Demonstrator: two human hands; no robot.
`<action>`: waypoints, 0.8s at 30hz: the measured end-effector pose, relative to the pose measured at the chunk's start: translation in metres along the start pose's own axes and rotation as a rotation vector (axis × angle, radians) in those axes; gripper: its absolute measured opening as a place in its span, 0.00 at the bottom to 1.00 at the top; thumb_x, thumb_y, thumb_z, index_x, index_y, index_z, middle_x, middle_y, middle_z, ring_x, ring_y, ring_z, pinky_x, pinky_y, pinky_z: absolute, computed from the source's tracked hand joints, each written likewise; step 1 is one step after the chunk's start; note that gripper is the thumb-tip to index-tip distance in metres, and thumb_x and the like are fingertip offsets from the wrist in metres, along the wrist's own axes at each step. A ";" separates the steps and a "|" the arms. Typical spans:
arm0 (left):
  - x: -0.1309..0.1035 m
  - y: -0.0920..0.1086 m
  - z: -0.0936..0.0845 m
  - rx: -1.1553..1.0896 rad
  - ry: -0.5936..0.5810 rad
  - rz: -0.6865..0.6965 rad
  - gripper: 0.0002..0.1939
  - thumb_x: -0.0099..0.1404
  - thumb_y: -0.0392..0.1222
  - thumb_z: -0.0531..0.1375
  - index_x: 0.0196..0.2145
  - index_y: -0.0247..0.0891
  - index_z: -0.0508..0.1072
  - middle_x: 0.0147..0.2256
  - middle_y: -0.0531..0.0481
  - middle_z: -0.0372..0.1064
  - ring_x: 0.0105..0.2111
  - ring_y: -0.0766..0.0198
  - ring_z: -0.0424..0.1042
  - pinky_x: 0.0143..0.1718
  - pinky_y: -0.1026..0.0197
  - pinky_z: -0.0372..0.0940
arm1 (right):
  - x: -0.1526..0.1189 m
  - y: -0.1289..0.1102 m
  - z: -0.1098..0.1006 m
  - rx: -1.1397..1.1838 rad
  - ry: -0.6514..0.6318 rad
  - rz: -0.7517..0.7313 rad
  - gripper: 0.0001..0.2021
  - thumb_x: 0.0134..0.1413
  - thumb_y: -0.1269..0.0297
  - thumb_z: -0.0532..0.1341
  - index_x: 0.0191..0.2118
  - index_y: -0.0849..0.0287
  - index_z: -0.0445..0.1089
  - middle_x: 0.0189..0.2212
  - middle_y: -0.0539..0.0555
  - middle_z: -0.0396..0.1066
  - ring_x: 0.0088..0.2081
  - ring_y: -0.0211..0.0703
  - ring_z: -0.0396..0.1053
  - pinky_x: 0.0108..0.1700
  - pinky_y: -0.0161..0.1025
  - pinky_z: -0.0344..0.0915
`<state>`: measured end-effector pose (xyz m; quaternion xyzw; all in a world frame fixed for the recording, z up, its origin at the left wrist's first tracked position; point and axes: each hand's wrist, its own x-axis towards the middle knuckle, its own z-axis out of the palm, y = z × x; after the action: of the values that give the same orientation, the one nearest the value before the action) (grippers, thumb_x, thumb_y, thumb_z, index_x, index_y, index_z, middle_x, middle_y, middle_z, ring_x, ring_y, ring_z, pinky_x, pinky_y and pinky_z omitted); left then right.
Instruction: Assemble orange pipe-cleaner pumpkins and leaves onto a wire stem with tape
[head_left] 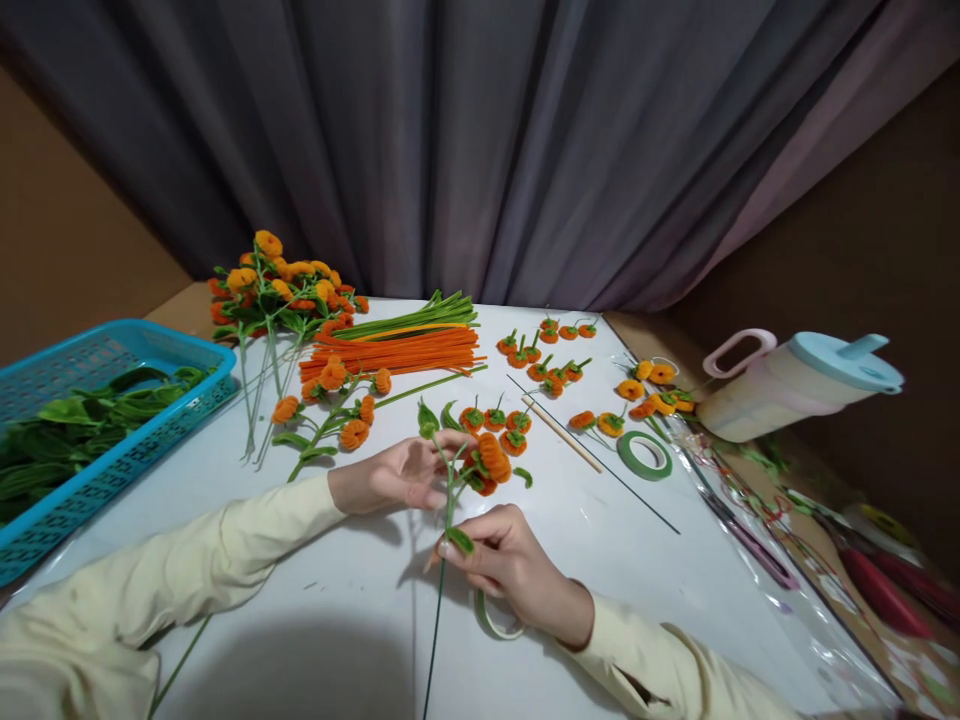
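My right hand (521, 570) is closed in a pinch on a handmade flower stem (448, 490), just where a small green leaf (459, 541) joins it. Orange pipe-cleaner blooms (493, 458) hang off the stem's right side, with a green leaf tip (427, 418) at the top. A thin dark wire (434, 640) runs down below the pinch. Beside the upper stem, my left hand (405, 475) has its fingers apart; some fingertips are hidden behind the stem. Partly under my right hand lies a roll of tape (499, 622).
At left stands a blue basket (217, 375) of green leaves. Behind are finished flowers (281, 280) and orange pipe cleaners (397, 352). Loose flower heads (555, 380), a wooden stick (562, 433), green tape (645, 455), scissors (750, 540) and a tumbler (795, 390) lie rightward.
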<state>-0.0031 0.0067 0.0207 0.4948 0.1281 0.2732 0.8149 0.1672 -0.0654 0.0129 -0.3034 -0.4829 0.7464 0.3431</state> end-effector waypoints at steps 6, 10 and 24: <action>0.002 0.016 0.004 0.116 0.051 -0.082 0.30 0.46 0.35 0.68 0.47 0.38 0.63 0.37 0.49 0.66 0.36 0.63 0.66 0.37 0.62 0.59 | -0.001 -0.002 0.001 -0.009 -0.013 0.010 0.13 0.53 0.61 0.62 0.30 0.67 0.77 0.09 0.41 0.47 0.13 0.24 0.41 0.16 0.29 0.38; 0.000 0.023 0.011 0.274 0.105 -0.175 0.17 0.49 0.40 0.66 0.36 0.36 0.66 0.29 0.53 0.62 0.29 0.68 0.61 0.31 0.65 0.57 | 0.000 -0.004 0.002 -0.034 0.000 0.013 0.15 0.53 0.59 0.62 0.31 0.69 0.77 0.10 0.41 0.46 0.13 0.25 0.40 0.16 0.30 0.37; -0.010 0.055 0.020 0.574 0.139 -0.100 0.07 0.56 0.39 0.57 0.26 0.32 0.73 0.26 0.46 0.72 0.27 0.62 0.68 0.30 0.63 0.61 | 0.000 -0.006 0.000 -0.074 0.032 -0.011 0.14 0.52 0.59 0.62 0.30 0.67 0.77 0.09 0.42 0.47 0.13 0.25 0.41 0.17 0.31 0.38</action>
<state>-0.0193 0.0060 0.0779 0.6783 0.2798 0.2186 0.6433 0.1679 -0.0638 0.0184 -0.3252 -0.5063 0.7210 0.3435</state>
